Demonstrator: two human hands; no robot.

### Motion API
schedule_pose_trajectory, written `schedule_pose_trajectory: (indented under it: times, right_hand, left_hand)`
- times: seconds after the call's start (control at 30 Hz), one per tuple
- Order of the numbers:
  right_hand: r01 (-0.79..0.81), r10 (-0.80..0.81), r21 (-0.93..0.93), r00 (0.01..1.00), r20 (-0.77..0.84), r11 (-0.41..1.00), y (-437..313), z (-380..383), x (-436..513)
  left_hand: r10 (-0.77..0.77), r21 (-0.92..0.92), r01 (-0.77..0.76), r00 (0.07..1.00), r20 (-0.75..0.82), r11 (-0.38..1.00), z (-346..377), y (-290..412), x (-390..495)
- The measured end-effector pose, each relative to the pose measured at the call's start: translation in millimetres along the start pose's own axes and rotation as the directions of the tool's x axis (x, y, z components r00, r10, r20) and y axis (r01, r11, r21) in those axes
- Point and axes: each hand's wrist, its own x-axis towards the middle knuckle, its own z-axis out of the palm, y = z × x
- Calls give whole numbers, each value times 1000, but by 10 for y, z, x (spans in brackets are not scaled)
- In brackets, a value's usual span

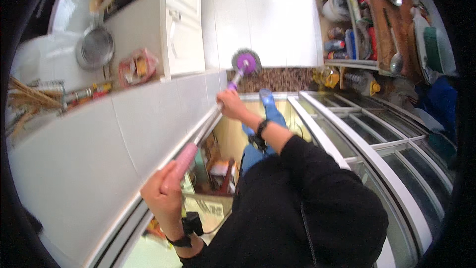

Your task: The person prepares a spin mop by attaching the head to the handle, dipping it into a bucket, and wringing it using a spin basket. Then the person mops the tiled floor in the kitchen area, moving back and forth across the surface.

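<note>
A long-handled scrubbing brush [246, 63] with a round purple head and grey bristles reaches away from me, its head in front of the white tiled wall [256, 18]. My right hand [232, 104] grips the shaft just below the purple collar. Around the pink handle grip [185, 162] at the near end, my left hand [163, 190] is closed. The metal shaft runs diagonally between both hands, over the white frame beside the tiles. Whether the bristles touch the wall cannot be told.
At left, a metal pan [95, 46] and a red plastic basket [137, 67] hang near a white cabinet door [185, 26]. White-framed glass panels [357, 130] stand at right, below a shelf unit [351, 62] and oil bottles [329, 76]. A brown speckled ledge [277, 79] lies ahead.
</note>
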Motion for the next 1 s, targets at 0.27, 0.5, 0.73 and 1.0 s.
schedule_pose_trajectory:
  times: [0.27,0.5,0.73,1.0]
  right_hand:
    - [-181,133,-122,936,-327,976,552,-716,-792]
    - [-237,184,-129,926,-329,963,700,-215,-1141]
    - [42,-53,-42,946,-320,998,53,911,-1255]
    - [138,-131,61,985,-110,989,-554,1339,-1394]
  left_hand:
    - [290,-222,-254,946,149,942,548,-81,143]
    - [435,-175,-422,899,44,890,485,-569,-357]
    - [436,-4,-436,900,-3,900,-138,-1131,-1049]
    - [237,-6,-238,969,-68,971,-430,-1303,-1451]
